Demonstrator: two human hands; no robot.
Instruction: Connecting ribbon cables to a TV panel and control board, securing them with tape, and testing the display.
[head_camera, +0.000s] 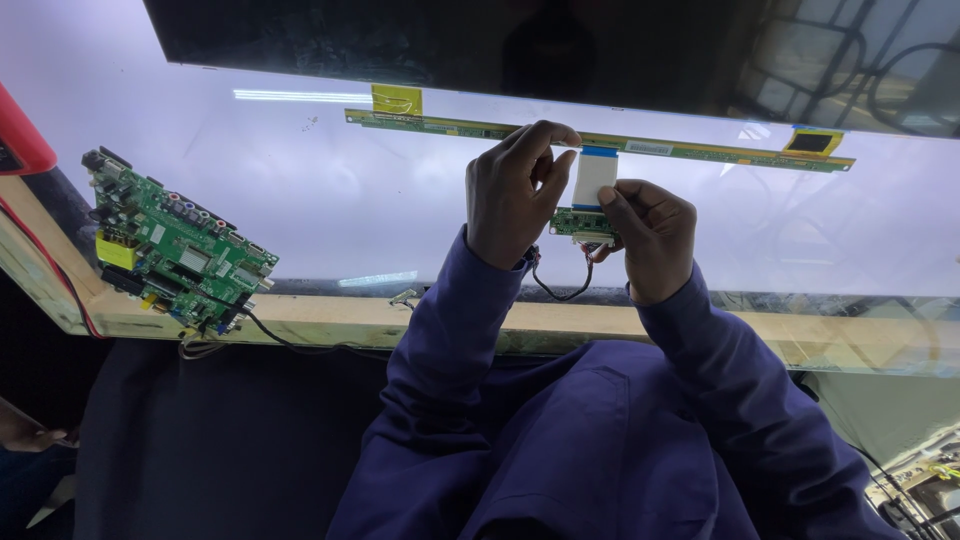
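Observation:
A small green circuit board (580, 223) is held over a glowing white panel (330, 210). My right hand (648, 238) grips the board from the right side. A white flat ribbon cable (595, 180) runs from the board up to a long thin green strip board (480, 128) near the panel's far edge. My left hand (517, 190) pinches that ribbon cable at its left edge, the forefinger bent over its top. Thin dark wires (560, 291) hang in a loop below the small board.
A larger green circuit board (175, 245) with many parts lies at the panel's left end, with a black cable (290, 342) trailing from it. A wooden bench edge (330, 322) runs along the front. A dark screen panel (450, 45) lies behind. A red object (18, 135) sits far left.

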